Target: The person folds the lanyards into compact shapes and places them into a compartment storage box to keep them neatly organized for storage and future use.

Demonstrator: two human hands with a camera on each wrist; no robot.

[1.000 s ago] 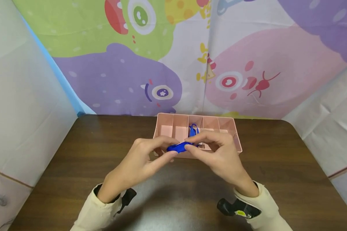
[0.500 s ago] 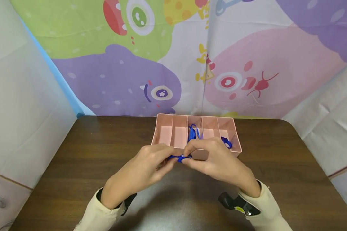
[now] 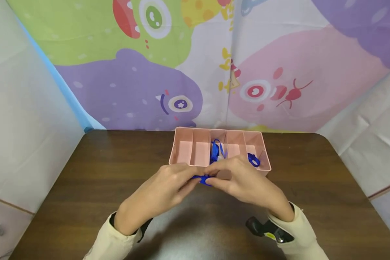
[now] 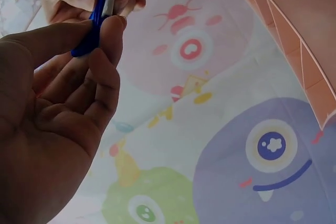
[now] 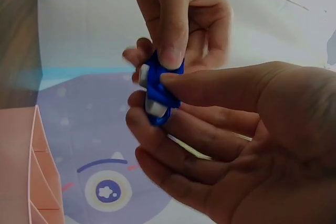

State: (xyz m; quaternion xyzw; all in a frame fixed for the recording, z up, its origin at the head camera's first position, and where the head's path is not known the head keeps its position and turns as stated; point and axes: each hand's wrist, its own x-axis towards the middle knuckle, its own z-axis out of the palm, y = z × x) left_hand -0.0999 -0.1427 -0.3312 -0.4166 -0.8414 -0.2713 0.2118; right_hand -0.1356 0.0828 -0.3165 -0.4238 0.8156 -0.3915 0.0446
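Observation:
Both hands pinch one small folded blue ribbon [image 3: 203, 180] with white hard pieces in it, just in front of the pink divided tray [image 3: 219, 130]. The left hand [image 3: 169, 184] holds its left end between thumb and fingers. On the other end are the right hand's [image 3: 243, 180] thumb and fingertips. In the right wrist view the ribbon [image 5: 164, 85] looks wound into a compact bundle, white parts showing along one side. From the left wrist the bundle [image 4: 94, 24] appears edge-on. Fingers cover much of it.
More blue ribbon [image 3: 215, 151] lies in the tray's middle compartment, with a loop standing up. A blue ring-shaped coil [image 3: 253, 160] sits in the rightmost compartment. The brown table [image 3: 123, 151] meets a cartoon-printed cloth [image 3: 130, 94] behind the tray.
Both hands have come down and slightly nearer with the ribbon bundle. The coil in the rightmost compartment, earlier hidden by the right hand, now shows. Over the last half second the hands barely move.

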